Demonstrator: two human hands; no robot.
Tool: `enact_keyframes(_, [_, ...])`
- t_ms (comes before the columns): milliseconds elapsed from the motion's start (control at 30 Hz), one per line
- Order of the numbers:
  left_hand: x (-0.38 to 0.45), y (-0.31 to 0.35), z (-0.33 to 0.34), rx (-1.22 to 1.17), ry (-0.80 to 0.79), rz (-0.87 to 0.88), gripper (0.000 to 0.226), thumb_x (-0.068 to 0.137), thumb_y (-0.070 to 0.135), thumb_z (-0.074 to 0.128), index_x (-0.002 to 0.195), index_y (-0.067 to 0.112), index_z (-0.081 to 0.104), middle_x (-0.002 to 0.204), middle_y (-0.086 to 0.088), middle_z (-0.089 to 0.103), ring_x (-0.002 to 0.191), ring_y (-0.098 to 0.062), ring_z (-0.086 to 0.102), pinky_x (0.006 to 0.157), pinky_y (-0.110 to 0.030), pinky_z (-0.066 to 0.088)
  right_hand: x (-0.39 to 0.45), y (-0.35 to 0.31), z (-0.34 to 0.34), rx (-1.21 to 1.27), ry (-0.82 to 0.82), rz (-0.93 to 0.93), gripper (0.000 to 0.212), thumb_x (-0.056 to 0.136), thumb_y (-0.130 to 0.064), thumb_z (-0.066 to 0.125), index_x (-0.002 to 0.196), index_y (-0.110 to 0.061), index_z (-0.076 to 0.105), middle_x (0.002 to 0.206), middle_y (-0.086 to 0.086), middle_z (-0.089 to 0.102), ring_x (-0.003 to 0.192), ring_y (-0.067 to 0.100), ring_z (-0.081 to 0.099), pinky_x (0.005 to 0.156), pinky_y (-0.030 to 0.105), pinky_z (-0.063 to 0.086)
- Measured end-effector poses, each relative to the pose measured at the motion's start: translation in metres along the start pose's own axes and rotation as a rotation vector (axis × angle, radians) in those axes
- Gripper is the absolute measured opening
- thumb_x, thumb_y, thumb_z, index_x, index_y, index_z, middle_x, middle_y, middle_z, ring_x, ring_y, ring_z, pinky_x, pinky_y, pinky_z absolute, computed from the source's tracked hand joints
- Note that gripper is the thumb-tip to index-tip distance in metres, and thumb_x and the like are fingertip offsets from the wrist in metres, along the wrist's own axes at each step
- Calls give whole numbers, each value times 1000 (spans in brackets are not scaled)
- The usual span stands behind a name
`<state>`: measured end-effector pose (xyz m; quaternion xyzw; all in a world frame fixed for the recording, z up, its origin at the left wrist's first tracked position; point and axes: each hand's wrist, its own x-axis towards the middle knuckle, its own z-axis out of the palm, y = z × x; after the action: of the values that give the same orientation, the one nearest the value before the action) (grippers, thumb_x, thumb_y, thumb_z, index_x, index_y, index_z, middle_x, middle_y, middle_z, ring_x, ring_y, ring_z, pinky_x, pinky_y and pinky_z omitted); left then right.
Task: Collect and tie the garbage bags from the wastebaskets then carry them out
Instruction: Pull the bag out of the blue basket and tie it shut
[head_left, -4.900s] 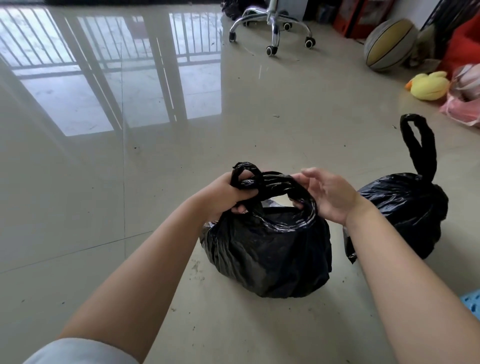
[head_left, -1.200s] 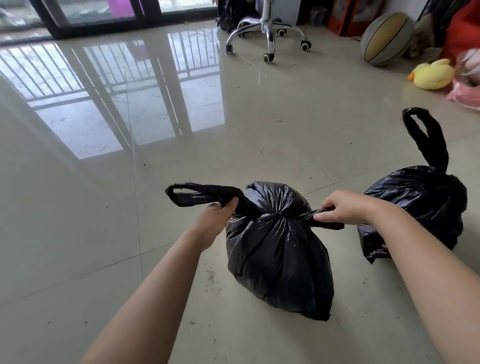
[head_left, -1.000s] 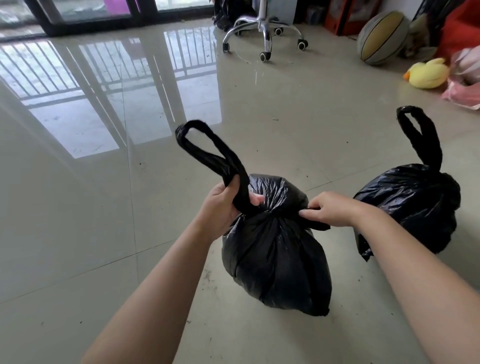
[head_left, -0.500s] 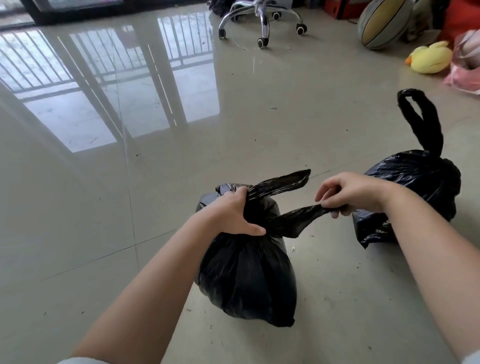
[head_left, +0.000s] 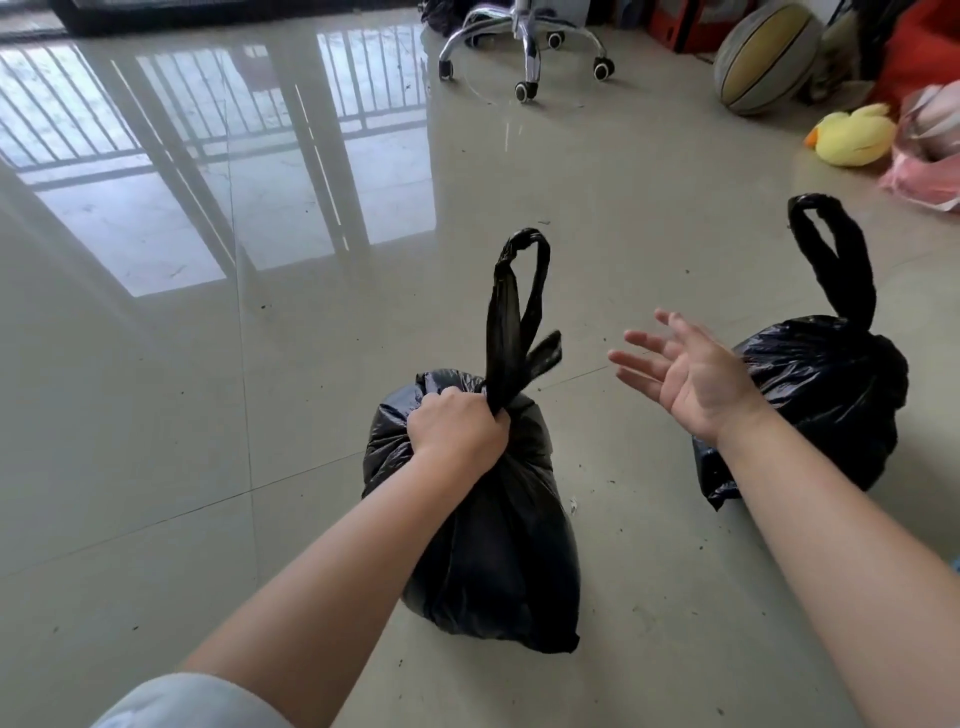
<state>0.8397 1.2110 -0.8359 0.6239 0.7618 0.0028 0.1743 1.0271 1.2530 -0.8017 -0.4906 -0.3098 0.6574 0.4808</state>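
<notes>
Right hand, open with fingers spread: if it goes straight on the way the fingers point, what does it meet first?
Probably the tied handle loop of the near bag; the right hand points left toward it. Depth is unclear.

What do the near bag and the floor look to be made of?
Near bag: thin black plastic film, slightly glossy; it crumples into fine wrinkles and twists into a narrow neck where the left hand grips it. Floor: likely polished ceramic or stone tile, pale beige; it mirrors the window bars and shows thin straight joint lines.
</notes>
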Motion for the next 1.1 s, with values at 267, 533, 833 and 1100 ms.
enact_keyframes(267, [-2, 2, -17, -783, -283, -30, 45, 93, 45, 42, 128, 19, 54, 129, -3, 57, 123, -23, 50, 108, -33, 37, -2, 5, 21, -1312, -272, -270, 85, 80, -11, 64, 145, -35, 15, 158, -6, 1, 146, 19, 0, 117, 34, 10])
enact_keyframes(533, [-11, 3, -17, -812, -417, 116, 26, 94, 37, 44, 97, 18, 61, 104, 1, 60, 107, -16, 55, 101, -26, 40, -1, 11, 17, -1194, -286, -69, 20, 87, -7, 51, 76, -23, 55, 115, 9, 63, 108, 24, 56, 92, 29, 39])
enact_keyframes(833, [-11, -2, -25, -775, -506, 110, 34, 100, 27, 35, 72, 17, 51, 27, 4, 48, 21, -3, 37, 31, -12, 30, -6, -12, 21, -1297, -161, -38, 36, 94, -17, 41, 129, -17, 48, 59, -3, 37, 52, 14, 41, 49, 23, 44])
enact_keyframes(1100, [1, -18, -38, -1366, -587, -127, 34, 101, 12, 27, 74, 16, 47, 50, -6, 69, 42, -14, 66, 59, -25, 52, -30, -42, 63, -1651, -409, 183, 35, 96, -33, 33, 92, -11, 61, 56, -2, 62, 42, 13, 45, 46, 20, 40])
